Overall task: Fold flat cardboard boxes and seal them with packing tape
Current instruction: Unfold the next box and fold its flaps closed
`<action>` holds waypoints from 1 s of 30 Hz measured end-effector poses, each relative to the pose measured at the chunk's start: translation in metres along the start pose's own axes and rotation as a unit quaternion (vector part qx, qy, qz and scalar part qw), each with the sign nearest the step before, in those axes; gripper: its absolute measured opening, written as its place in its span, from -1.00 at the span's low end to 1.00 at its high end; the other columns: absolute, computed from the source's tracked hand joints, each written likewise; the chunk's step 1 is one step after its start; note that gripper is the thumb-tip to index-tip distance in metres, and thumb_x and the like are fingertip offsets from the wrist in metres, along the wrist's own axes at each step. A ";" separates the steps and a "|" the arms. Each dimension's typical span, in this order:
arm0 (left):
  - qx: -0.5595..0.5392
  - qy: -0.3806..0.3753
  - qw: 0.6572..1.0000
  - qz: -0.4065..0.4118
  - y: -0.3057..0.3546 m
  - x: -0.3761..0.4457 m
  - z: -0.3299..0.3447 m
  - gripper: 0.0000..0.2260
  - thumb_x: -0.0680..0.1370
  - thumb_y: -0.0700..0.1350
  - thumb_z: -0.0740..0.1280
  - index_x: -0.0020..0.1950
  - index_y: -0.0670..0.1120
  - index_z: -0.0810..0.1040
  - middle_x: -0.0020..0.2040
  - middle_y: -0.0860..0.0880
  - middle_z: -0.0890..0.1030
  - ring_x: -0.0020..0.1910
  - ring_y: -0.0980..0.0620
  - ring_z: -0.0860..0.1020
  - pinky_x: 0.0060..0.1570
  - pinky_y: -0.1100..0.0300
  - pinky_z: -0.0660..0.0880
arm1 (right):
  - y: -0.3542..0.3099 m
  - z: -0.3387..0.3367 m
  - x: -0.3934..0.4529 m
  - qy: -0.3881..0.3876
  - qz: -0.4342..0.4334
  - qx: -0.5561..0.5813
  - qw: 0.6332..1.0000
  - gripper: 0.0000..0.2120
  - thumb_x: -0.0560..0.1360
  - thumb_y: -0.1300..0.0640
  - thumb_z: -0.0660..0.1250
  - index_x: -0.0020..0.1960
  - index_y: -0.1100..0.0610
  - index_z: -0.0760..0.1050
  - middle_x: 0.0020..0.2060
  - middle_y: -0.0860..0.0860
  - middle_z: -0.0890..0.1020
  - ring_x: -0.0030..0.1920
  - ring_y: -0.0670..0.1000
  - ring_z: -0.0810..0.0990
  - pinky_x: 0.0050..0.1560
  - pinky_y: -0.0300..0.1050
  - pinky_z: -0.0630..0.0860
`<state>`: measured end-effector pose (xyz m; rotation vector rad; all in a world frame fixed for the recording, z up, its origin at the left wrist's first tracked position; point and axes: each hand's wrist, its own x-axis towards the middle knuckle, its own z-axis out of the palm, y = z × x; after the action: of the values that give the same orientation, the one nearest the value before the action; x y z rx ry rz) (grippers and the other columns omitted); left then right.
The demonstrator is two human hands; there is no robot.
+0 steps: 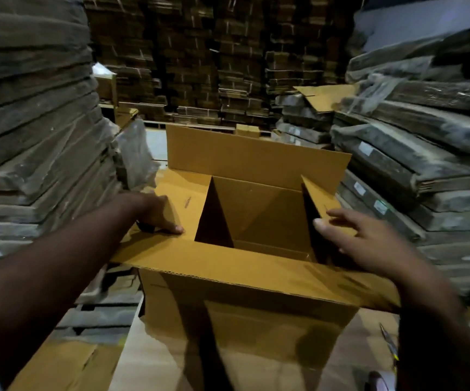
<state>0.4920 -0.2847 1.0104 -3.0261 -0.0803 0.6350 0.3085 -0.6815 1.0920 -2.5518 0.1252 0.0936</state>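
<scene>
1. In middle of aisle, btwn tall stacks of flat cardboard (31, 114), an upright cardboard box (245, 311) stands, top open.
2. Far flap (256, 153) stands up; near flap (228, 261) folded out toward the person.
3. Left hand (155, 213) lies flat on left side flap (183, 201), fingers straight & together, pressing it.
4. Right hand (363, 244) at right side flap (324, 204), fingers spread; blurred, contact unclear.
5. Bundles wrapped in plastic (425, 142) on the right.

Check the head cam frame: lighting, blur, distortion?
Head view: dim warehouse light, the box the brightest thing, its inside in deep shadow; right hand and forearm motion-blurred, left hand sharper; wide-angle bend curves the cardboard stacks at the edges; no glare.
</scene>
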 end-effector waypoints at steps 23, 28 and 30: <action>-0.259 -0.014 0.964 -0.055 0.008 0.028 0.053 0.30 0.33 0.21 0.63 0.61 0.24 -0.40 0.59 -0.24 0.28 0.34 -0.29 0.51 0.17 -0.20 0.61 | 0.056 0.054 0.025 -0.185 -0.197 -0.333 0.903 -0.59 0.66 -0.27 0.23 0.49 -0.27 0.42 0.24 -0.19 0.65 0.15 -0.18 0.60 0.16 -0.08 0.57; -0.279 -0.061 0.958 -0.014 0.014 0.017 0.027 -0.12 0.49 0.20 0.51 0.68 0.09 0.12 0.56 -0.17 0.36 0.32 -0.14 0.53 0.17 0.00 0.59 | 0.075 0.022 0.052 -0.130 -0.235 -0.262 0.927 -0.64 0.50 -0.46 0.30 -0.03 -0.20 0.62 -0.20 -0.24 0.64 -0.17 -0.23 0.59 -0.20 -0.28 0.47; -0.286 -0.025 0.957 0.034 0.017 0.014 0.020 -0.25 0.42 0.45 0.41 0.45 0.01 0.52 0.43 -0.11 0.53 0.30 -0.07 0.55 0.28 -0.04 0.53 | 0.087 0.031 0.068 -0.073 -0.264 -0.277 0.921 -0.50 0.43 -0.59 0.23 -0.05 -0.20 0.61 -0.24 -0.24 0.61 -0.22 -0.23 0.55 -0.28 -0.31 0.40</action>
<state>0.4978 -0.3005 0.9854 -3.5795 -0.1948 0.8160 0.3656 -0.7413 1.0119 -3.0214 -0.7476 0.1214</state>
